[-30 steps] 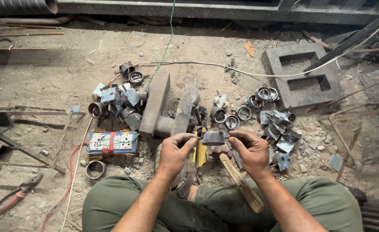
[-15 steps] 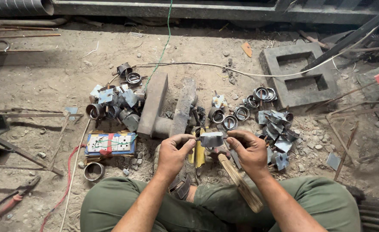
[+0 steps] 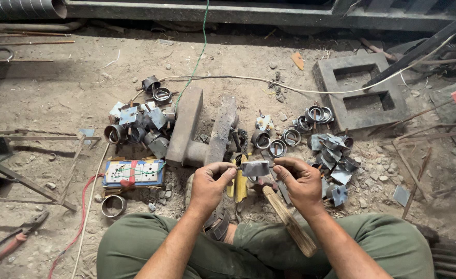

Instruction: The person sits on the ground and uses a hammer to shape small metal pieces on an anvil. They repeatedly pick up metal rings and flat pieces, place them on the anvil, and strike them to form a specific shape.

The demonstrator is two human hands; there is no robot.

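Dirt workshop floor, gritty, scrap everywhere; I'm sitting cross-legged on it so everything stays within reach.

Both hands are up front on one small bent grey sheet-metal piece (image 3: 255, 168). My left hand (image 3: 209, 185) pinches its left end between thumb and fingertips, my right hand (image 3: 301, 181) pinches the right end the same way. Both grips are closed on the piece, nothing else in either hand. Held at both ends so it sits level and I can look straight down at the face.

Just below the grip: wooden-handled hammer (image 3: 284, 217) lying across my lap side, handle toward my right hand, easy to grab. Yellow-handled tool (image 3: 241, 183) lies directly under the piece, partly hidden.

Just beyond the grip: heavy rusty steel bar block (image 3: 199, 129), probably the anvil, placed dead ahead.

Right of the grip: short grey metal rings (image 3: 295, 132) and a pile of flat bent grey metal blanks (image 3: 334, 155), sorted apart. Left of it: another heap of rings and folded pieces (image 3: 140, 124), and a white multi-socket power board (image 3: 132, 173) with a red cable. Red-handled pliers (image 3: 11, 243) lie far left, well apart.
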